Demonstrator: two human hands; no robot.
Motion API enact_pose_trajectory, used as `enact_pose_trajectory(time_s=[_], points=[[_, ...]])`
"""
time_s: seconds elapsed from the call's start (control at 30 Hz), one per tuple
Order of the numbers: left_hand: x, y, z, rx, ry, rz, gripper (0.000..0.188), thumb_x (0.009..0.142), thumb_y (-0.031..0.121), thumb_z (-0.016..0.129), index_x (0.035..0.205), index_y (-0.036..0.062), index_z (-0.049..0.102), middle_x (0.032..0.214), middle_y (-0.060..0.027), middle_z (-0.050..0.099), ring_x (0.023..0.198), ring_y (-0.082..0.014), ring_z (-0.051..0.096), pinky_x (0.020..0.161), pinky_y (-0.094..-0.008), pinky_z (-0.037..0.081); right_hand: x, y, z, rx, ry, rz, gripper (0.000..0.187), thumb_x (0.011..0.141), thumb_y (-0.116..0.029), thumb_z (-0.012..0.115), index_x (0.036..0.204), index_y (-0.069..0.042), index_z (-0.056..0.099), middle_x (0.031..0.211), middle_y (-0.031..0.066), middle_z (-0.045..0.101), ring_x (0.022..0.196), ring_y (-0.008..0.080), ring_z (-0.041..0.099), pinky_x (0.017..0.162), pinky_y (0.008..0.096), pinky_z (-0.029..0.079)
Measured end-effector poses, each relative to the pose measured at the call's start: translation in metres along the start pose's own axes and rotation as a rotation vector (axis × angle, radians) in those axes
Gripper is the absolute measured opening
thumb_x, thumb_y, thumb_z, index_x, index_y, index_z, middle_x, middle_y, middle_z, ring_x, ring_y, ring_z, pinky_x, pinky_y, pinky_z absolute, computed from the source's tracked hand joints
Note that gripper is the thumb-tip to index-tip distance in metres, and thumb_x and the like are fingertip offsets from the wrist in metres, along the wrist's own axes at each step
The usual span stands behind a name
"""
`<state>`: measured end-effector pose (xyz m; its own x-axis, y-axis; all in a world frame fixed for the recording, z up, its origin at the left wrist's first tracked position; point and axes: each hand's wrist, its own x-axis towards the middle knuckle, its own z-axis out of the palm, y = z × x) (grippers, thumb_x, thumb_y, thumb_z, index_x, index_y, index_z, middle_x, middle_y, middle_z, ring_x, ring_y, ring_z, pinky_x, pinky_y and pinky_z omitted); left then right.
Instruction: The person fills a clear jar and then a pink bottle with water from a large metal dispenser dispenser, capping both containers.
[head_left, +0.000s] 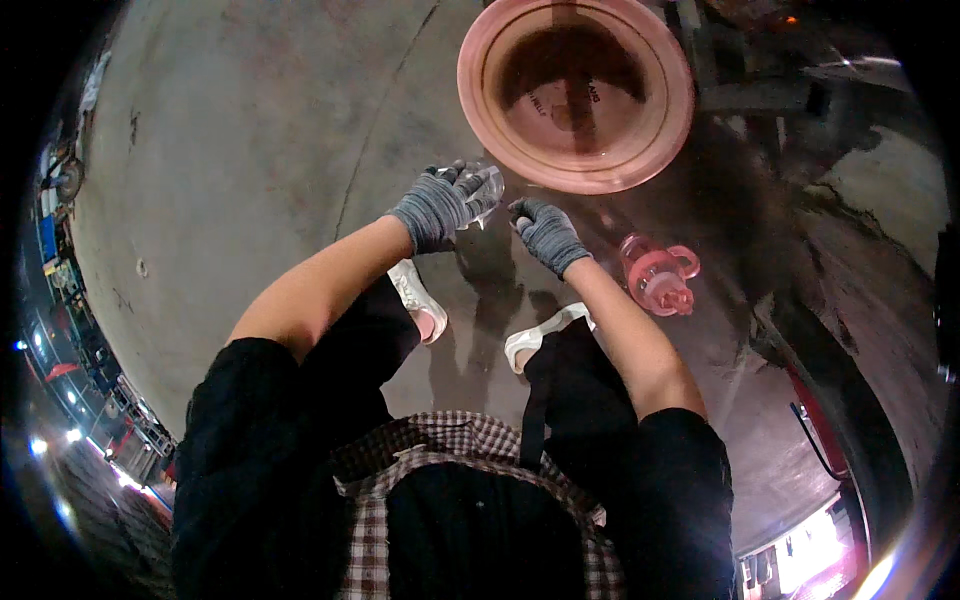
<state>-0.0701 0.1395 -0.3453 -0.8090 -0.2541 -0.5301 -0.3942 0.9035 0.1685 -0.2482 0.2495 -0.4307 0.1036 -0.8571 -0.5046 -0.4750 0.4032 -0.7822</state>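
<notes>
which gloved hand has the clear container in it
The left hand: its grey-gloved fingers curl around the clear container. The right hand, also in a grey glove, is not gripping it.

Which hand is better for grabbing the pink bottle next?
Probably the right hand: it's nearer the pink bottle, while the left hand is holding a clear container.

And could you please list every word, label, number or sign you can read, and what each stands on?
Pink basin: dark lettering in two spots on its inside bottom; wording not copied here.
Clear container and pink container: no lettering I can make out.
Black clothing: one tiny pale mark, too small to read.
</notes>
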Motion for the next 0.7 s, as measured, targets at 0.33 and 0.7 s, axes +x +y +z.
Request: enact_pose_trajectory(time_s=[0.33, 0.7], points=[[0.022, -0.034, 0.029, -0.347, -0.007, -0.053, 0.07, 0.06, 0.036, 0.073, 0.118, 0.0031, 0.051, 0.113, -0.0203, 0.055, 0.103, -0.0361, 0.053, 0.089, -0.0418, 0.044, 0.046, 0.005, -0.021, -0.061, -0.364, -0.163, 0.028, 0.081, -0.023, 0.049, 0.099, -0.005, 0.061, 0.096, 0.0206, 0.062, 0.089, 0.0389, 0.058, 0.082, 0.0426, 0.045], [-0.099, -0.018, -0.122, -0.621, 0.361, -0.193, 0.081, 0.057, 0.029, 0.081, 0.124, 0.0024, 0.044, 0.111, -0.0151, 0.056, 0.105, -0.0265, 0.054, 0.092, -0.0368, 0.043, 0.005, -0.064, -0.057, 1.13, -0.436, 0.261, 0.053, 0.086, -0.038, 0.059, 0.128, -0.014, 0.037, 0.117, 0.0047, 0.048, 0.107, 0.0185, 0.048, 0.091, 0.0407, 0.045]])
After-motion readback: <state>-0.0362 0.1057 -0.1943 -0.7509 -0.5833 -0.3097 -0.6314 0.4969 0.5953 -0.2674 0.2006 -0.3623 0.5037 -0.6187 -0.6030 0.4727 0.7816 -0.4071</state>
